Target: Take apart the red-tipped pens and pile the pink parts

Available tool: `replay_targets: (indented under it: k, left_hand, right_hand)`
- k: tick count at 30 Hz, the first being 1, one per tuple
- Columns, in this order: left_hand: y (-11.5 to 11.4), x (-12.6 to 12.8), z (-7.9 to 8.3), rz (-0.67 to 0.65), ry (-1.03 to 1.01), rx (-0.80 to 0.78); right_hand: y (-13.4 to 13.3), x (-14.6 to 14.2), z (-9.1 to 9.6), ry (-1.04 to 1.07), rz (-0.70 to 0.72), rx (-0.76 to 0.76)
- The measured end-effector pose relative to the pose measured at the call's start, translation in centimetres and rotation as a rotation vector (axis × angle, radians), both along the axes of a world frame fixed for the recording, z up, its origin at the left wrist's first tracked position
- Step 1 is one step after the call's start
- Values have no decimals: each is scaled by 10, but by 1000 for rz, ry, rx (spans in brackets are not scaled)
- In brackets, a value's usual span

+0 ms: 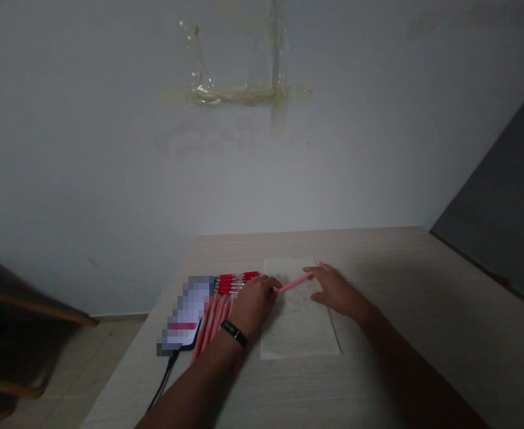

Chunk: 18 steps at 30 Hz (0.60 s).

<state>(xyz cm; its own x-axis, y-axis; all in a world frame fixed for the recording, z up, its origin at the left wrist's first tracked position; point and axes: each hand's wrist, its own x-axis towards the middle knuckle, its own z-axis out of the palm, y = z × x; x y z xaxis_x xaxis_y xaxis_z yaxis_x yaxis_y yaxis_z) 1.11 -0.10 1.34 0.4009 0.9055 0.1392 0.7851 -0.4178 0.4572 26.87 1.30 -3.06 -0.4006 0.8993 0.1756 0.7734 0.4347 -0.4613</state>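
Note:
A slim pink pen (294, 282) is stretched slantwise between my two hands, above a sheet of pale paper (302, 339). My left hand (258, 295) is closed around its lower left end; the fingertips are partly hidden. At the upper right end, the fingers of my right hand (336, 289) are bent over the pen, while the thumb stands apart below. Several more pink pens (211, 325) lie side by side left of my left forearm, partly covered by it. Beyond them is a row of red pens (230, 283) with clear parts, reaching up to my left hand.
A phone (188, 316) with a blurred-out screen lies left of the pens, a black cable (166, 378) running from it toward the front edge. The wooden table (378, 250) meets a white wall (355, 149) with old tape (235, 95). Dark furniture (16, 333) stands at the left.

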Motion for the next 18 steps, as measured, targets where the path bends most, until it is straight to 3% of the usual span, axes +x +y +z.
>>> replay_targets:
  k: [11,18]
  left_hand:
    - [0,-1,-2,23,32,7]
    - [2,-1,-3,6,42,27]
  right_hand:
    - [11,4,12,145,38,212]
    - [10,3,20,108,137,239]
